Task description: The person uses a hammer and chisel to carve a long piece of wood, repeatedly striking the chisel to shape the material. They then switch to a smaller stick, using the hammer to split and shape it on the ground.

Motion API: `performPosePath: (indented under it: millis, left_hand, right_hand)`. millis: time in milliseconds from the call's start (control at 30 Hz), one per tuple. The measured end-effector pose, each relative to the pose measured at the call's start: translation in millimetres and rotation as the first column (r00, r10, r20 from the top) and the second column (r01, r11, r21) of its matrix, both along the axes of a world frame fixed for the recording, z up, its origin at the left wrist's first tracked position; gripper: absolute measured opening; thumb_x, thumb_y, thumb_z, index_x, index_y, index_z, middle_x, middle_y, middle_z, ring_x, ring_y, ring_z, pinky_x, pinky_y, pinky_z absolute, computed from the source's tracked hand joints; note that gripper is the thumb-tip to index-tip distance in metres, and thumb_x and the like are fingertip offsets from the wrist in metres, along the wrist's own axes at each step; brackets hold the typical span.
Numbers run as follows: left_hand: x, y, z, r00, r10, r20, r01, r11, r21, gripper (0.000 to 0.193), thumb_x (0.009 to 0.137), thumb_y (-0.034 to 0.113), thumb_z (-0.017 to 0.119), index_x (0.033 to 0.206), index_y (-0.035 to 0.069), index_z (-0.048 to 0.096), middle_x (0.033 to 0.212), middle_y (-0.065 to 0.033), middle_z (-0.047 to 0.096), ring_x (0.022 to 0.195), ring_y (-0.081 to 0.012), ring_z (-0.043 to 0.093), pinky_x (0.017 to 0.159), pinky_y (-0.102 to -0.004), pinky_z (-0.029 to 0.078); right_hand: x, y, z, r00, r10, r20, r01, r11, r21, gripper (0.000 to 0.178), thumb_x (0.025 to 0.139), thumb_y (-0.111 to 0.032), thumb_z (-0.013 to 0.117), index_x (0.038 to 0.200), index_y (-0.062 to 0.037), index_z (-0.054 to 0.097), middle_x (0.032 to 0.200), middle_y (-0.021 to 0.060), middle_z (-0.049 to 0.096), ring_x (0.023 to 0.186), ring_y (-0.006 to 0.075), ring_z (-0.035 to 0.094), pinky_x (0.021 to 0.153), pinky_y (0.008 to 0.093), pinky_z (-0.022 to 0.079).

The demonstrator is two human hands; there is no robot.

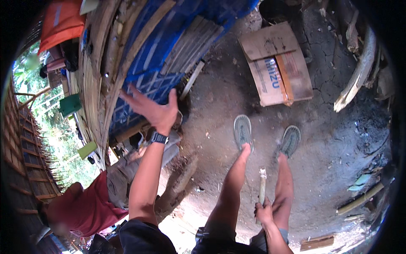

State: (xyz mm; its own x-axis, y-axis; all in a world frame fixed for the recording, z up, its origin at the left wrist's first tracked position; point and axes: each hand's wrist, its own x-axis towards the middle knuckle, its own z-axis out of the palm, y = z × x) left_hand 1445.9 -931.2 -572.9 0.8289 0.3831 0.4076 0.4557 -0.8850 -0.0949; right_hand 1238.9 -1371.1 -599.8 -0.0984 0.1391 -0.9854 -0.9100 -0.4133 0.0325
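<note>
My left hand (158,111) is raised with its fingers spread and holds nothing. A dark watch is on that wrist. Behind the hand is a blue tarp (146,86) with curved wooden poles along it. Down by my right leg, my right hand (264,213) is closed round the lower part of a short, pale stick (262,186). The stick points up, away from me, and its far end is whitish and rough. Under it lies the dirt floor, where my feet stand in grey-green slip-on shoes (242,131).
A worn cardboard box (266,80) lies ahead of my feet. Split logs (359,80) and sticks line the right side, with ash (355,139) by them. At left, a person in a maroon shirt (95,205) is close to my left arm. An orange bag (62,21) hangs at upper left.
</note>
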Motion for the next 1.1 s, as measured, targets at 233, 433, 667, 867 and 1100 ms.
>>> performPosePath:
  millis: [233,433,667,867,1100]
  left_hand:
    - [40,34,21,0.994,0.112,0.006,-0.112,0.991,0.069,0.113,0.064,0.045,0.076,0.144,-0.004,0.013,0.147,-0.0306,0.007,0.136,-0.0454,0.013,0.108,-0.0549,0.015]
    - [43,39,27,0.999,0.026,-0.027,-0.021,0.986,0.163,0.101,0.061,0.034,0.081,0.138,-0.006,0.028,0.142,-0.0311,0.018,0.133,-0.0458,0.017,0.107,-0.0551,0.017]
    - [38,64,46,0.988,-0.068,0.138,0.068,0.998,0.009,0.068,0.062,0.031,0.081,0.11,-0.001,0.045,0.127,-0.0269,0.035,0.123,-0.0421,0.029,0.101,-0.0551,0.024]
    - [35,59,65,0.991,-0.133,0.006,0.132,0.983,0.13,0.062,0.065,0.03,0.079,0.109,0.001,0.047,0.114,-0.0201,0.046,0.111,-0.0381,0.041,0.097,-0.0513,0.028]
    - [-52,-30,74,0.99,0.005,-0.143,-0.121,0.569,-0.813,0.043,0.076,0.02,0.075,0.106,0.001,0.052,0.098,-0.009,0.056,0.09,-0.018,0.055,0.078,-0.034,0.045]
  right_hand:
    - [11,15,0,0.98,-0.196,0.009,0.197,0.98,-0.027,0.033,0.088,-0.002,0.047,0.12,-0.0052,0.04,0.063,0.0031,0.047,0.045,0.013,0.047,0.038,0.0301,0.04]
    - [8,23,-2,0.975,-0.22,-0.014,0.22,0.975,-0.019,0.03,0.088,-0.001,0.046,0.117,-0.0054,0.039,0.063,0.0027,0.046,0.042,0.0127,0.045,0.036,0.029,0.038]
    - [8,27,-1,0.987,-0.161,-0.022,0.161,0.987,0.009,0.031,0.087,-0.001,0.047,0.117,-0.0057,0.041,0.064,0.0032,0.047,0.044,0.013,0.047,0.036,0.0291,0.038]
    - [3,15,-9,0.993,-0.109,0.047,0.109,0.994,0.013,0.031,0.086,-0.001,0.048,0.116,-0.0041,0.042,0.063,0.0033,0.047,0.045,0.0128,0.047,0.037,0.029,0.039]
    - [52,24,42,0.993,0.025,0.114,-0.031,0.998,0.048,0.028,0.086,-0.005,0.049,0.114,-0.0039,0.046,0.06,0.0017,0.047,0.043,0.0117,0.045,0.037,0.0276,0.037]
